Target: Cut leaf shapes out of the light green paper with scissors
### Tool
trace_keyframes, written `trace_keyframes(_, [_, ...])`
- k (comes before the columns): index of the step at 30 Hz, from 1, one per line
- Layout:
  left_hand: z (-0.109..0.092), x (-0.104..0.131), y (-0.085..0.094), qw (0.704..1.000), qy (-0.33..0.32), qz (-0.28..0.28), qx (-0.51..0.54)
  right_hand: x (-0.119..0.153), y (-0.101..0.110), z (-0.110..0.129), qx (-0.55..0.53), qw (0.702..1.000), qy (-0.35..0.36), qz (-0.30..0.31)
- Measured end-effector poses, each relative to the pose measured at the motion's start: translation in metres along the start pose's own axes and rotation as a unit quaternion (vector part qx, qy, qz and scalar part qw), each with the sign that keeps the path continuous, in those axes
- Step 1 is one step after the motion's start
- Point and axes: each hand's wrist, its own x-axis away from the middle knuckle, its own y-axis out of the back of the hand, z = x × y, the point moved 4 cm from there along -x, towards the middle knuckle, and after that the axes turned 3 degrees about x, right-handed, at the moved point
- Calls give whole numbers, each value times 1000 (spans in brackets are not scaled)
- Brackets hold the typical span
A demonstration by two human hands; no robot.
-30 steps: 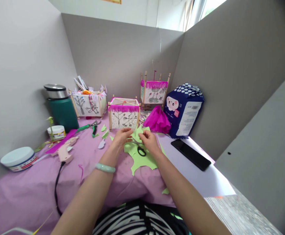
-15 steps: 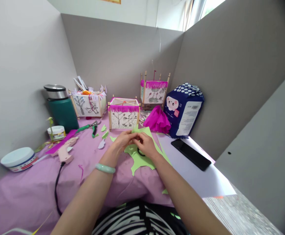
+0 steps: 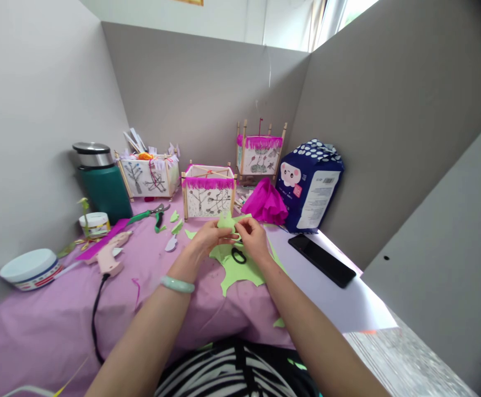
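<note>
- Green paper (image 3: 240,270) is what I have under both hands: one large sheet with jagged, cut-out edges lying flat on the purple cloth (image 3: 58,325), its near edge running back toward my body.
- My left hand (image 3: 207,238) pinches a small green piece (image 3: 226,221) between thumb and fingertips, lifted just off the sheet so its edges stay free to work on.
- My right hand (image 3: 253,238) is closed over black-handled scissors (image 3: 237,255), thumb side turned to the left hand; I cannot tell how far the blades are apart.
- Beyond my fingertips stands a paper lantern (image 3: 209,192) with a pink fringe; loose green scraps (image 3: 176,225) lie just left of my left hand.
- A black phone (image 3: 322,260) rests to the right of my right hand, well apart.
</note>
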Motion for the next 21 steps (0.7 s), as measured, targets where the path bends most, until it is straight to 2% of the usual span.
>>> trace_keyframes(6, [2,-4,5,999,-10,-38,-15,-1,-1,-2,-50,999,-20,9])
trace_keyframes(12, [-2,-4,8,997,-26,-48,-46,0,-1,-1,-28,999,-17,0])
trace_keyframes(16, [-2,-2,7,994,-32,-56,-87,0,-8,-8,-3,997,-49,56])
trace_keyframes(19, [-3,-3,12,983,-54,-109,-135,0,-10,-13,38,994,-66,77])
trace_keyframes(21, [-8,-5,20,966,-84,-177,-171,0,-6,-15,64,993,-75,60])
